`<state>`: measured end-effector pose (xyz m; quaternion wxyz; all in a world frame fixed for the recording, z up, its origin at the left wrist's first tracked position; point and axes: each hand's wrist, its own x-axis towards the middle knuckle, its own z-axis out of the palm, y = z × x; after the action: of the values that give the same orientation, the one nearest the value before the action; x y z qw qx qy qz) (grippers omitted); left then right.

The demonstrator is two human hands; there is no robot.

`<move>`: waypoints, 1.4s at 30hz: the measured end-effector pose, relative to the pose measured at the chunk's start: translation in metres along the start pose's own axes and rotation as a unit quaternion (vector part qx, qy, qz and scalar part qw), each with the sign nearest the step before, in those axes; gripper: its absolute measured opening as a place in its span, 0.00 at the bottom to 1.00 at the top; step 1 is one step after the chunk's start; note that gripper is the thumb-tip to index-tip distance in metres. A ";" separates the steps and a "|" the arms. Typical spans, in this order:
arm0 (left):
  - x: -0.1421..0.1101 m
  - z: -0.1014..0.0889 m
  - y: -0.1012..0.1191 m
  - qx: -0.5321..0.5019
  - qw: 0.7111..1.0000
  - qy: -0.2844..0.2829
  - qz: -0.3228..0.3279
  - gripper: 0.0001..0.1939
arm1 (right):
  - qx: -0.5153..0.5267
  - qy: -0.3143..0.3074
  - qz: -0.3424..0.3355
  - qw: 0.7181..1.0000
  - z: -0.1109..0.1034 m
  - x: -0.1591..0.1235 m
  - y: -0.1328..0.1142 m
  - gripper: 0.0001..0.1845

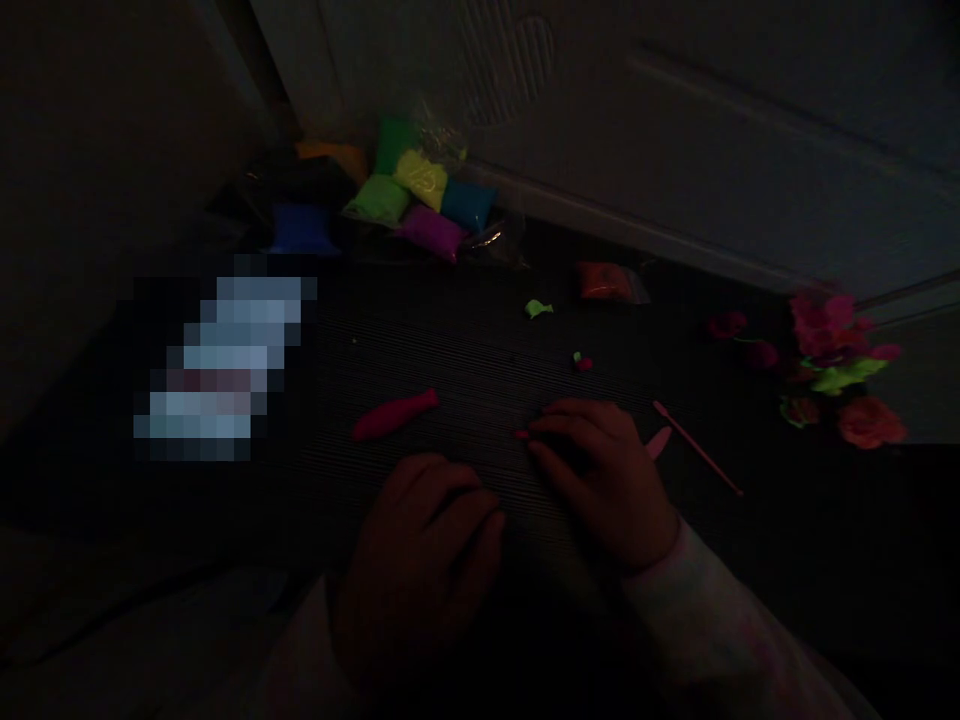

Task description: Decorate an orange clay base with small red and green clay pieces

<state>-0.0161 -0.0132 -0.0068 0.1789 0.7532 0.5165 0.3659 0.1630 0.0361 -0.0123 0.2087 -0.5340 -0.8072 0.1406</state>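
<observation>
Head view, very dim: my right hand point(600, 480) reaches over the dark tabletop point(465, 350), thumb and forefinger drawn narrowly together at a small red bit point(521, 434). The bit pokes out at those fingertips; whether I pinch it or only touch it, I cannot tell. My left hand point(431, 540) is loosely curled nearer to me, its palm hidden, so I can't say whether it holds anything. Just beyond its knuckles lies a long red piece point(394, 415), flared at its right end. Past my right hand sit a small red-and-green piece point(583, 362) and, farther back, a light green piece point(538, 309). A thin pink stick point(697, 448) lies to the right, beside a pink blade point(658, 442) partly behind my hand. Colored packets point(424, 178) are heaped by the wall.
</observation>
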 end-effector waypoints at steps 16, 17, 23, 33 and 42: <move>0.002 -0.001 0.001 -0.011 1.000 -0.005 0.007 0.06 | -0.045 -0.008 -0.081 0.996 0.007 0.010 -0.013 0.10; 0.002 -0.001 0.001 -0.012 1.000 -0.006 0.006 0.06 | -0.039 -0.005 -0.076 0.996 0.007 0.010 -0.012 0.09; 0.001 0.001 -0.001 -0.023 1.000 -0.009 -0.001 0.05 | 0.012 -0.007 -0.034 0.999 0.003 0.007 -0.003 0.06; 0.000 0.001 -0.002 -0.024 1.000 -0.009 -0.008 0.05 | 0.016 0.018 -0.019 1.000 -0.001 0.003 0.010 0.05; -0.003 0.001 -0.002 -0.008 1.000 0.001 -0.008 0.06 | 0.020 0.016 -0.016 1.000 -0.002 0.004 0.009 0.06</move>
<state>-0.0172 -0.0148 -0.0092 0.1874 0.7475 0.5196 0.3689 0.1693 0.0432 -0.0139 0.2346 -0.5190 -0.8090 0.1451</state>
